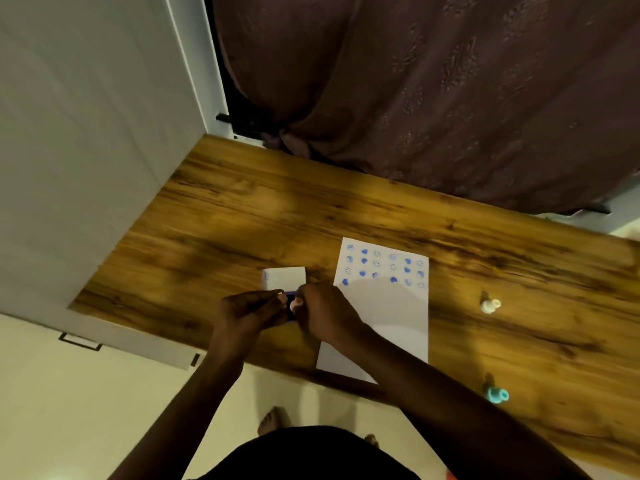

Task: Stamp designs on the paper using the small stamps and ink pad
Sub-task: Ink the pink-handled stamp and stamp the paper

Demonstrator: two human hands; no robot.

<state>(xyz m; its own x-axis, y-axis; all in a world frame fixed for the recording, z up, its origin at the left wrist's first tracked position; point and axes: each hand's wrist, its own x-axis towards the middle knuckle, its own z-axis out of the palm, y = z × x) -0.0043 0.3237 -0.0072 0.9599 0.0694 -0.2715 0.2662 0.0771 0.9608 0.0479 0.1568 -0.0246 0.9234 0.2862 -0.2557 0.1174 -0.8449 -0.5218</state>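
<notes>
Both hands meet over the ink pad, a small dark blue thing near the front edge of the wooden table. The right hand is closed around a small pinkish stamp and seems to press it into the pad. The left hand pinches narrowly at the pad's left side, probably to steady it; what exactly it touches cannot be told.

The paper lies just beside the right hand, at about 3 o'clock from it, with its long axis running from 12 to 6 o'clock. Blue prints fill only its far part, so the near part is free room. The right hand is nearer to it. A white stamp and a teal stamp stand well apart, beyond the paper's right edge. A white box sits at 12 o'clock from the pad.
</notes>
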